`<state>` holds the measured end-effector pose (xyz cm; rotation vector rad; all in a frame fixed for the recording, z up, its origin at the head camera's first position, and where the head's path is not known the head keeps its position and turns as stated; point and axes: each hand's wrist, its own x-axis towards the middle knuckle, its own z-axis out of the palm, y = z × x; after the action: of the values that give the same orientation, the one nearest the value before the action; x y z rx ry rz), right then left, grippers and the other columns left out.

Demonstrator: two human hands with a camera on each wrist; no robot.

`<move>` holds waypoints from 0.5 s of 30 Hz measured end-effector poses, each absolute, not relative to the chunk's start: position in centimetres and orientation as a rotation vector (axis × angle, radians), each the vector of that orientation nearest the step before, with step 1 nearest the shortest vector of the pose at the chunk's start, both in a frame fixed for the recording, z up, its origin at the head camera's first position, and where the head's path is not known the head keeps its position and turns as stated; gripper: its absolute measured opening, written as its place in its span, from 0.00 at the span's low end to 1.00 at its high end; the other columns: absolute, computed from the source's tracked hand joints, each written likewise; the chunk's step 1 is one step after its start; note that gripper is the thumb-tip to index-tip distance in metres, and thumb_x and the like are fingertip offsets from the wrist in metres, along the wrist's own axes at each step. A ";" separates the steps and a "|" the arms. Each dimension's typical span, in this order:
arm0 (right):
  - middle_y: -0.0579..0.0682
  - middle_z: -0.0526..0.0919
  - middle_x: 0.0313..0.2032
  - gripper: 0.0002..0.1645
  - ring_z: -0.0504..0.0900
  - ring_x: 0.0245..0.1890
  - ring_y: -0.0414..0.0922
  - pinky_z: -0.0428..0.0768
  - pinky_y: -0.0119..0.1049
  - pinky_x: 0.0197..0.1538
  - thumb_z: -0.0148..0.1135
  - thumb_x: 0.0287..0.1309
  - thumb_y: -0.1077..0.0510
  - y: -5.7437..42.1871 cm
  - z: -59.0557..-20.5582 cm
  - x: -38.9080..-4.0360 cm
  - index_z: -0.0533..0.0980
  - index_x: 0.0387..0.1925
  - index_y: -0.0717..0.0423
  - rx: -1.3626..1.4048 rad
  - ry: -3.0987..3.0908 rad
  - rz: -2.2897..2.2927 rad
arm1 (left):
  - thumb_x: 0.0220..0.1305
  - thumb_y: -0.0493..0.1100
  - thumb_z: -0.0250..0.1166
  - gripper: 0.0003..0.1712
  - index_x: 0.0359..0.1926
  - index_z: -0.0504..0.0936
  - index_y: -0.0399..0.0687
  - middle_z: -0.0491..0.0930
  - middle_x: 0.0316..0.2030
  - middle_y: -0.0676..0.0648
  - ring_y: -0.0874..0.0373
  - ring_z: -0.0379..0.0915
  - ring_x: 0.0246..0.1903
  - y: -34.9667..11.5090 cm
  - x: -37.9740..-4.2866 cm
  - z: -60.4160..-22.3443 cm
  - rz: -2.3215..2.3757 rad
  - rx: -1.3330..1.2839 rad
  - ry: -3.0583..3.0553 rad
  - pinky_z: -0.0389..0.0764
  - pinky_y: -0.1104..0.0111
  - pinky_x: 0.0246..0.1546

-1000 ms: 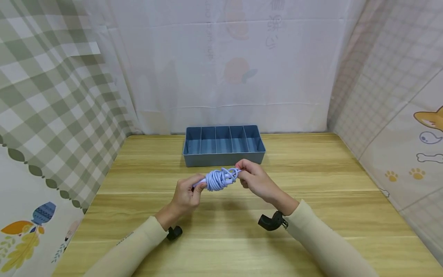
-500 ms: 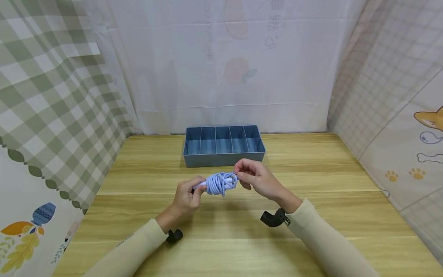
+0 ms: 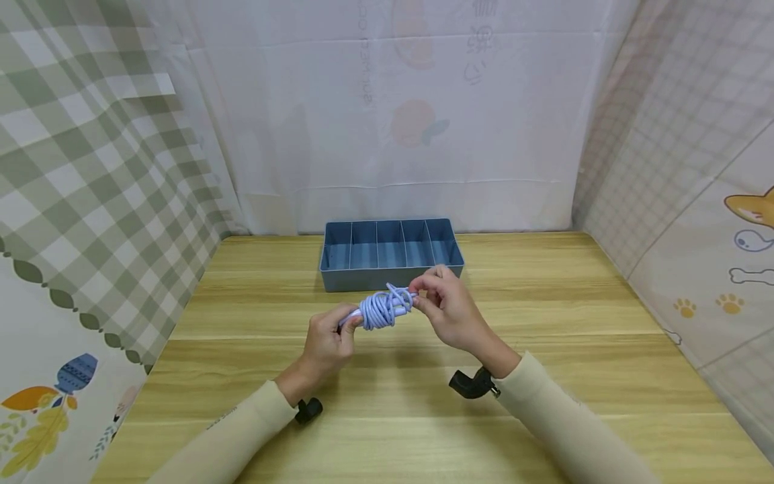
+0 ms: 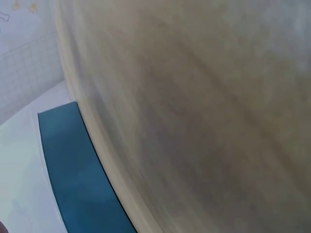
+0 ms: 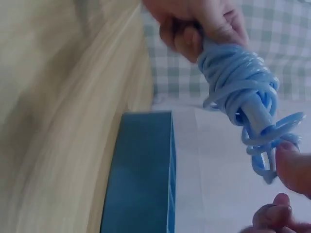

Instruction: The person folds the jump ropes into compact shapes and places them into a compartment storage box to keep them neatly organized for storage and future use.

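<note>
A light blue-lavender cable point(image 3: 378, 311) is wound into a tight bundle, held clear above the table in the head view. My left hand point(image 3: 326, 340) grips the bundle's left end between thumb and fingers. At the right end, loose loops surround a plug-like stub, and my right hand point(image 3: 450, 310) pinches there with thumb and forefinger. In the right wrist view the wound cable point(image 5: 238, 80) runs down from the left hand point(image 5: 214, 19), while the right thumb point(image 5: 294, 167) presses on the last loops. The left wrist view shows neither the cable nor the grip.
Behind the hands, a blue-grey box point(image 3: 392, 277) with several compartments stands near the back of the wooden table point(image 3: 520, 423). Printed curtains enclose the back and both sides. A black wrist mount point(image 3: 471, 384) hangs below the right sleeve, another point(image 3: 309, 410) by the left.
The bundle dips slightly, then rises again with its right end lifted. My right fingers shift a little at the loops, which now stick up higher. My left hand keeps its grip.
</note>
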<state>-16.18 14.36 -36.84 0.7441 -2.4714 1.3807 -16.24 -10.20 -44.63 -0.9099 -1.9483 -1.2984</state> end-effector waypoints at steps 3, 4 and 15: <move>0.48 0.78 0.31 0.07 0.70 0.25 0.41 0.70 0.32 0.27 0.69 0.61 0.71 13.6 -37.0 -15.7 0.81 0.37 0.59 0.692 -2.364 1.307 | 0.62 0.24 0.66 0.07 0.36 0.82 0.37 0.78 0.22 0.46 0.65 0.66 0.18 -10.1 -16.1 -44.8 -1.255 -0.849 -1.972 0.71 0.74 0.18; 0.47 0.78 0.29 0.05 0.71 0.24 0.40 0.71 0.31 0.26 0.68 0.62 0.70 13.3 -37.1 -15.6 0.81 0.37 0.60 0.697 -2.327 1.288 | 0.63 0.24 0.65 0.06 0.36 0.82 0.36 0.78 0.22 0.46 0.65 0.66 0.18 -10.0 -16.1 -44.8 -1.250 -0.820 -1.982 0.71 0.74 0.18; 0.51 0.75 0.29 0.07 0.73 0.25 0.42 0.77 0.33 0.27 0.68 0.61 0.71 10.2 -40.6 -14.9 0.78 0.39 0.64 0.890 -2.112 0.799 | 0.66 0.27 0.65 0.04 0.33 0.81 0.36 0.77 0.20 0.47 0.66 0.64 0.16 -8.9 -15.8 -44.6 -1.246 -0.582 -2.076 0.66 0.75 0.13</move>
<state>-14.85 10.15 -40.61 0.8901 -2.1123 0.7989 -15.83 -8.94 -44.59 -0.5825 -2.0757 -1.2464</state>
